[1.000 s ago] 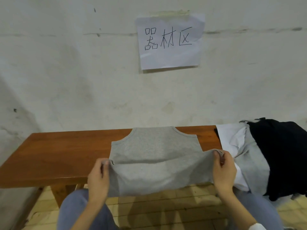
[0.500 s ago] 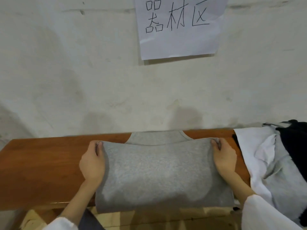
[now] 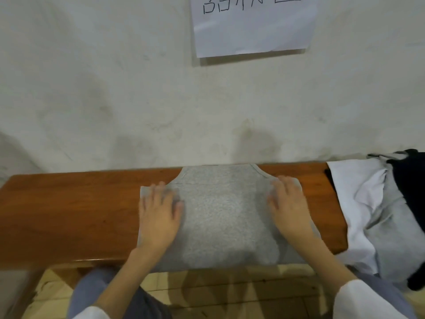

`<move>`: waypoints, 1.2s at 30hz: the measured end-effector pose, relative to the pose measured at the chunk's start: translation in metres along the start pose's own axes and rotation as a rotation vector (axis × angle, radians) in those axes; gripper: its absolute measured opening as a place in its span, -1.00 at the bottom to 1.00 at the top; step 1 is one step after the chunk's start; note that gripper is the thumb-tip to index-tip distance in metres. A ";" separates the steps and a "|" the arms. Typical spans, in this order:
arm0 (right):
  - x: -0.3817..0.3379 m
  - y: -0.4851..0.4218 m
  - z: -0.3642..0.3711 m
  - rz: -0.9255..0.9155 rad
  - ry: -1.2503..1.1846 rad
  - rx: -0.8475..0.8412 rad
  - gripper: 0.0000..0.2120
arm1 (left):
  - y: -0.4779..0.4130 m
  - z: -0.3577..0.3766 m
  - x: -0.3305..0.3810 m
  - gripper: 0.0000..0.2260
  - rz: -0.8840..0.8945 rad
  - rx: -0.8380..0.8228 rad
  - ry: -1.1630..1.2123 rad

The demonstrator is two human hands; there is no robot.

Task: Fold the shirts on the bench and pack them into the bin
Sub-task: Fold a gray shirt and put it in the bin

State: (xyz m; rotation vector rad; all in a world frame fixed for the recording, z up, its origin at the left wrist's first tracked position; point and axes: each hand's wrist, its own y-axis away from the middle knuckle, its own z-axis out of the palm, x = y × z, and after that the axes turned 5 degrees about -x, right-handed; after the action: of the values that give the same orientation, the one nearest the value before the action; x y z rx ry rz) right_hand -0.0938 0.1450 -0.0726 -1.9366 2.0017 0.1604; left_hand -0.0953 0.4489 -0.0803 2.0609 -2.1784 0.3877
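Fingers (image 3: 161, 192) of both hands lay straight and flat, gripping nothing. Head view: left hand (image 3: 158, 217) and right hand (image 3: 289, 210) pressed the folded grey shirt (image 3: 220, 212), mid-bench (image 3: 69, 210), its fold overhanging the front edge. Unfolded shirt pile (image 3: 377, 215) draped the bench's right end.

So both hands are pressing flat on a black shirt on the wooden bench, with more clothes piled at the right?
Not quite: in the head view the shirt under the left hand and right hand is grey, not black. The rest holds.
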 end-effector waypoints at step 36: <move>-0.011 0.119 -0.074 0.959 -2.039 0.037 -0.68 | 0.120 -0.061 0.013 -0.97 -0.908 0.037 1.970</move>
State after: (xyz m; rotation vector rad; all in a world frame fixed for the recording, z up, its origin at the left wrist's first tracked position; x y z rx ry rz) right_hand -0.2232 0.1387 -0.0194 0.0612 0.9665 1.4586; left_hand -0.2205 0.4571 -0.0308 1.0988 -0.0792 1.3563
